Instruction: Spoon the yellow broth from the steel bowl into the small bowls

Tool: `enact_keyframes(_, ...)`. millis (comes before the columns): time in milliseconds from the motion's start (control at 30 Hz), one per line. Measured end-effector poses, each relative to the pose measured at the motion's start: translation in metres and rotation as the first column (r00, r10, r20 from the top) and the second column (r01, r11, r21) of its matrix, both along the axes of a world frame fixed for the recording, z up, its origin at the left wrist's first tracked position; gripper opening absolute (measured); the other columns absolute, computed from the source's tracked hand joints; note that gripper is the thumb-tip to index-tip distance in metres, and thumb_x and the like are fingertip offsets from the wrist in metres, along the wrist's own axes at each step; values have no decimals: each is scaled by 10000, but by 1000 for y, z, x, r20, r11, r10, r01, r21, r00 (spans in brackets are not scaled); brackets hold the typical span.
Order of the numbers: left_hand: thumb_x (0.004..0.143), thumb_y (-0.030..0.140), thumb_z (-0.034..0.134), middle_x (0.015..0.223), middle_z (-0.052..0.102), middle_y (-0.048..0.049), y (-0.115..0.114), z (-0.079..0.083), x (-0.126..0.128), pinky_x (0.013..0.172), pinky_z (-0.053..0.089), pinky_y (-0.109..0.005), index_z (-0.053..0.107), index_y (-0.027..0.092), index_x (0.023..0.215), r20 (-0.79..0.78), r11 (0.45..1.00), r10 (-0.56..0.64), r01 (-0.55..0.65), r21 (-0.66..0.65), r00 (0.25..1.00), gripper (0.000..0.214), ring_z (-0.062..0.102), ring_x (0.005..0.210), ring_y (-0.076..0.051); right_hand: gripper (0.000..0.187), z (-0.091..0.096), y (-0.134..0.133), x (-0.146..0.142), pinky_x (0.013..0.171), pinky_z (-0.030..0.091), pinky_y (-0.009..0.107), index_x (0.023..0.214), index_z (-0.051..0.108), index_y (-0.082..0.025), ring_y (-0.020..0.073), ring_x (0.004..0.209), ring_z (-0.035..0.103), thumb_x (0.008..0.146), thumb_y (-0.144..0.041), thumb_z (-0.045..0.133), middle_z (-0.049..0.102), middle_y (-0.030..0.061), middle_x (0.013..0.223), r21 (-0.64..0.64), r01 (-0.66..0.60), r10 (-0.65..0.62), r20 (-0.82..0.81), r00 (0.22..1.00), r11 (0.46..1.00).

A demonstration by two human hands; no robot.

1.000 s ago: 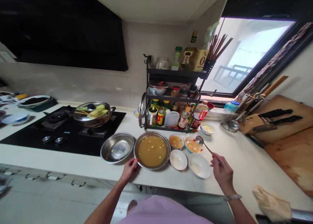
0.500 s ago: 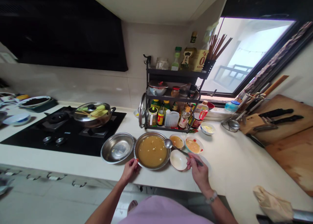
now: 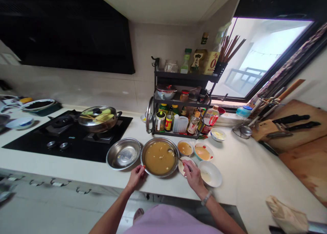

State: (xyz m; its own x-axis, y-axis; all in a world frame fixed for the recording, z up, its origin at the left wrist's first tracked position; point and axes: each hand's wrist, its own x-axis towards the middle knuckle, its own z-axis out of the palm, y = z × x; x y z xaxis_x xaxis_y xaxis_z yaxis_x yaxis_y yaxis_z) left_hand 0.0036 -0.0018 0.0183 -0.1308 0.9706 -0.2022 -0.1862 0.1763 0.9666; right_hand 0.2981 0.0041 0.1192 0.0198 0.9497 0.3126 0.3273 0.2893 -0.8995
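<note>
Steel bowl (image 3: 142, 156) of yellow-brown soup sits on the white counter (image 3: 242, 166), directly in front of you. Your left hand (image 3: 136, 176) clamps its near-left rim. Your right hand (image 3: 192, 174) is closed around the handle of a ladle (image 3: 171, 152), whose scoop is dipped in the soup at the bowl's right side. An empty steel basin (image 3: 123, 153) touches the bowl on the left. To the right, 2 small filled bowls (image 3: 185, 147) (image 3: 203, 153) stand behind a white bowl (image 3: 209, 173).
</note>
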Motion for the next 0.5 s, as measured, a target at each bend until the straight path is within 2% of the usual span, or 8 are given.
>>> enact_keyframes(100,616,683,661,452,405,66,0,1,0,399,368,-219,448,187,548,-6,1000,1,-1,-5,1000,544,380,406,-85,241,0,1,-7,475,515,269,958,704,-236,178,632,607,857,-359,523,664,75,872,7,-58,58,47,997,998)
enact_keyframes(200,617,684,659,450,409,63,0,2,0,402,368,-218,449,186,544,-16,1000,-1,0,-4,1000,545,381,407,-85,240,-1,0,-11,463,506,268,949,700,-230,167,584,596,858,-358,519,659,72,839,-3,-68,68,27,997,998)
enact_keyframes(500,643,660,657,461,411,63,0,1,0,400,374,-218,449,185,552,8,1000,-14,14,4,1000,527,389,406,-83,411,-6,-3,-6,412,475,262,935,670,-167,135,417,522,818,-543,551,584,-2,552,-211,-22,-17,-178,984,977)
